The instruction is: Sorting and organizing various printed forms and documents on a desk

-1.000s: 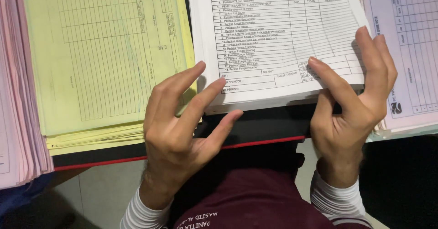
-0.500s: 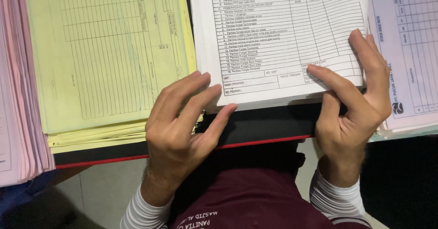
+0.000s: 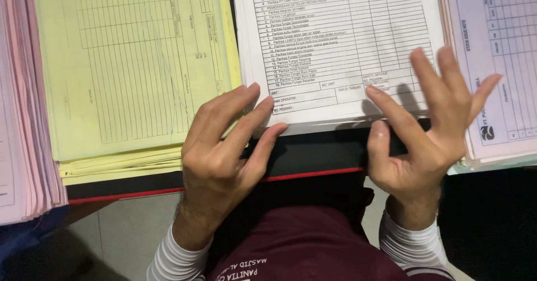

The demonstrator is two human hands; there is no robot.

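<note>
White forms (image 3: pixel 335 40) under both hands

A thick stack of white printed forms (image 3: pixel 335 46) lies flat on the tabletop (image 3: pixel 313 155), between a yellow stack and a pale pink one. Its top sheet carries a ruled checklist table; the near edge sits slightly uneven.
</note>
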